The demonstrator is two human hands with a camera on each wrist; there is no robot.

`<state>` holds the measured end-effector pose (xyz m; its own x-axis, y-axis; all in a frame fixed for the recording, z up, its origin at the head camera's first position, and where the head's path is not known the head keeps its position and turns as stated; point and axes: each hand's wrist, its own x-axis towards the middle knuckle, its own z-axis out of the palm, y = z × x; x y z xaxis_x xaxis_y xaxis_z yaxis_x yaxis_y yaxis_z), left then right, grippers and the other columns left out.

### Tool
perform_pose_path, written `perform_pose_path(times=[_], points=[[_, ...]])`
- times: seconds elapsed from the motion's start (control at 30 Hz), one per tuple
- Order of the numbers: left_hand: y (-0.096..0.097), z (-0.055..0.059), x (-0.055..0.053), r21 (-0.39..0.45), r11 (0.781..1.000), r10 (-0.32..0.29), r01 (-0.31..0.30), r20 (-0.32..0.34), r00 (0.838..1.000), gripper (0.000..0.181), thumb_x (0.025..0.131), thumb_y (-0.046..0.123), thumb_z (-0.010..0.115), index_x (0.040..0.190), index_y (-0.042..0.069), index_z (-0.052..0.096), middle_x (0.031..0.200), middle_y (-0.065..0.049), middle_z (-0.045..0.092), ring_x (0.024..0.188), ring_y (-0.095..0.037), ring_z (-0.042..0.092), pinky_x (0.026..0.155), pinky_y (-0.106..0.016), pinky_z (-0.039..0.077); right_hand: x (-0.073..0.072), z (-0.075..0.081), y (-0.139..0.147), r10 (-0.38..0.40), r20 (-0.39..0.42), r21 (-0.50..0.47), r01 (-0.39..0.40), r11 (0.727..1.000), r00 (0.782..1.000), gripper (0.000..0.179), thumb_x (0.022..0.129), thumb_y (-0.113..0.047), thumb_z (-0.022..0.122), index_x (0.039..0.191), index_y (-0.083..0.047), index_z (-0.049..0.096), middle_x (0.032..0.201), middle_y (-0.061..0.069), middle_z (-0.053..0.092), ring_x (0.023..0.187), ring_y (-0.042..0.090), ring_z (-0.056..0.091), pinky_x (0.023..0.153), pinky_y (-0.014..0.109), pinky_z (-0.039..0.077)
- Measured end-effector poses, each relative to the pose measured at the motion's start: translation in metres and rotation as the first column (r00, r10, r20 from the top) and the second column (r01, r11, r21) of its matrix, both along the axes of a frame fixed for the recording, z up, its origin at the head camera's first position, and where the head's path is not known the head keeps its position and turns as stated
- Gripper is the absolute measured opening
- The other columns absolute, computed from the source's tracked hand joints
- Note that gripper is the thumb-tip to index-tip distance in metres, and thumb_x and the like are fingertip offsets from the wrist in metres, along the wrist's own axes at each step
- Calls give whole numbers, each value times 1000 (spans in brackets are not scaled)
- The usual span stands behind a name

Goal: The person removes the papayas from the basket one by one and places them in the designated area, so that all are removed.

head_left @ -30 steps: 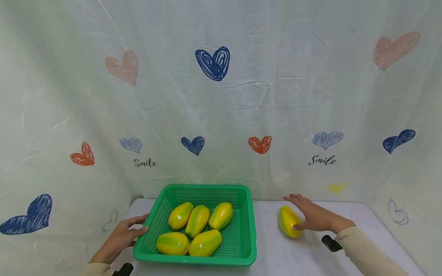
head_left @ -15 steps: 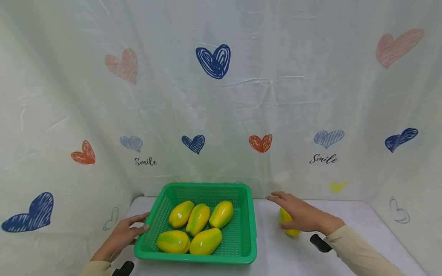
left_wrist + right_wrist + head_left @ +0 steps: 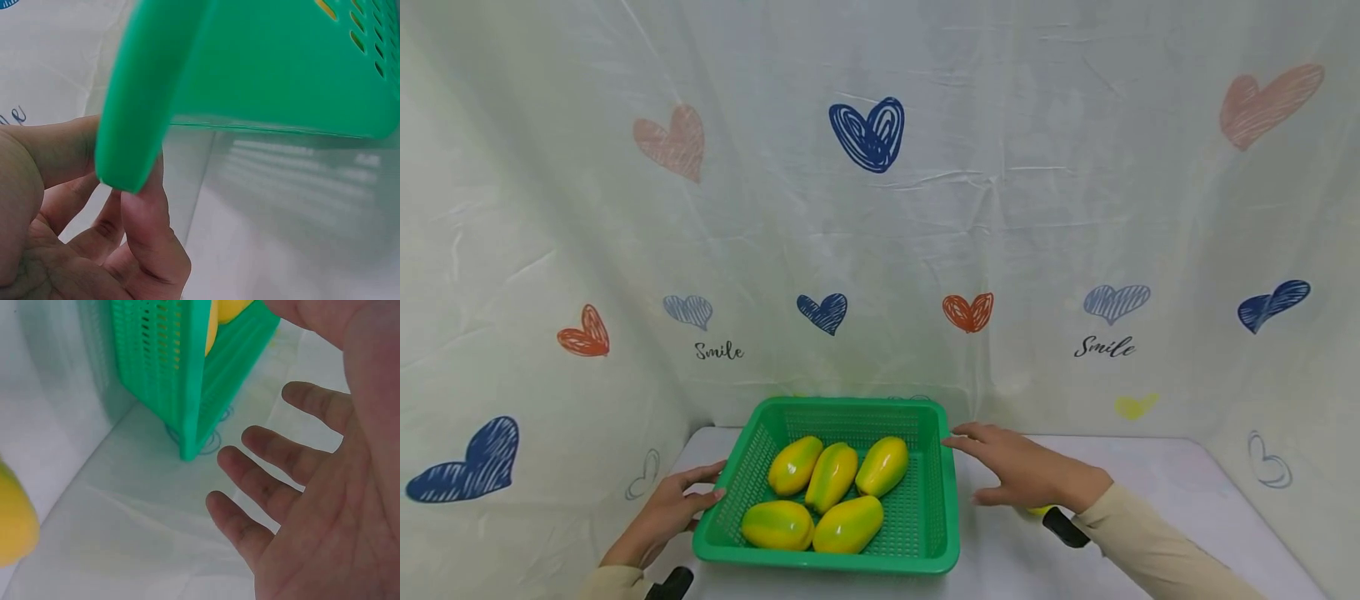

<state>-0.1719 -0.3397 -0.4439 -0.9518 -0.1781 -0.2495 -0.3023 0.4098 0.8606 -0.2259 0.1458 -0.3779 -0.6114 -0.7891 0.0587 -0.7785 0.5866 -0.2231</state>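
A green plastic basket [image 3: 925, 565] with several yellow-green papayas [image 3: 848, 525] in it stands on the table in the head view. My left hand [image 3: 664, 515] pinches the basket's left rim [image 3: 134, 112]; in the left wrist view the fingers bend around that rim. Just off the right rim is my right hand [image 3: 1026, 468], its fingers spread and holding nothing. Another papaya [image 3: 1040, 510] lies on the table, mostly hidden behind the right hand and wrist. The right wrist view shows the spread right hand [image 3: 312, 481] beside the basket, and part of that papaya [image 3: 14, 519] at the left edge.
A white cloth covers the table [image 3: 1138, 500]. Behind and at both sides hangs a pale curtain [image 3: 895, 233] printed with hearts and "Smile". The basket's back edge is close to the curtain.
My right hand has moved left from over the loose papaya to the basket's right rim. That papaya has stayed on the table. The left hand and the basket look unmoved.
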Motion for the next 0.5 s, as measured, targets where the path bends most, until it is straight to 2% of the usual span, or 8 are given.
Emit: perform_pose_path(times=[0.27,0.5], points=[[1,-1,-1,-9,1000,6,-6,8,1000,65,83,24,69,138,1,42,121,-19,48,75,-20,57,64,-37,53,2,0,-21,34,15,44,-35,998,999,69,81,-38,71,140,-22,40,139,6,40,122,22,42,98,41,39],[0,0,-1,-3,1000,-8,8,-1,1000,66,84,24,69,138,0,40,120,-19,47,75,-21,57,64,-37,53,4,2,-43,66,14,102,-67,992,998,68,81,-40,69,140,-19,40,138,6,41,119,22,45,97,37,40]])
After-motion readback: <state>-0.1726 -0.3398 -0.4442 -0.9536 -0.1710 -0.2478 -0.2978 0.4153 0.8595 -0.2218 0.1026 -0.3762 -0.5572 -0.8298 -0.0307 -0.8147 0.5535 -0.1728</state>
